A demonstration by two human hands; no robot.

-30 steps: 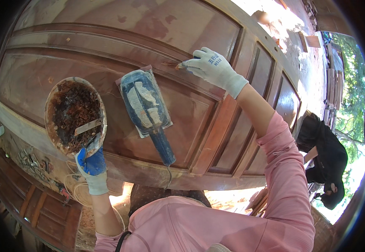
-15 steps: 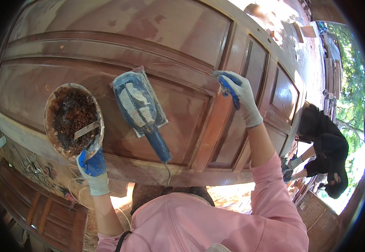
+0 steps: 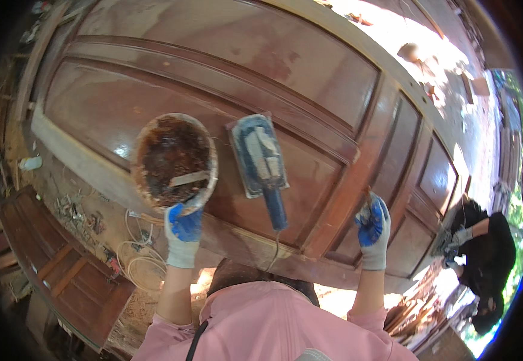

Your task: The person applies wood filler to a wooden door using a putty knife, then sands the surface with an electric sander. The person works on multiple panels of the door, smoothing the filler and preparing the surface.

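Observation:
My left hand [image 3: 183, 231], in a white glove with blue palm coating, is closed on the near rim of a round tub [image 3: 212, 174]. Dark reddish-brown paste [image 3: 165, 150] fills the tub, and a flat pale strip like a scraper blade [image 3: 190, 178] lies across it. My right hand [image 3: 374, 231], gloved alike, is closed around a small greyish thing with a thin tip; its kind is unclear. Beneath both hands lies a brown panelled wooden door [image 3: 309, 204]. A dusty blue power sander [image 3: 260, 153] rests on the door between my hands, its handle toward me.
Another panelled door [image 3: 63, 259] lies low at the left, near a coiled pale hose [image 3: 144, 265]. At the right, a person in black [image 3: 487, 265] bends by the door's end. The sander's cord [image 3: 273, 256] hangs over the near edge.
My right hand has drawn back toward me, from the door's middle to its near side. The view has shifted left. My left hand keeps its grip on the tub, and the sander stays on the door.

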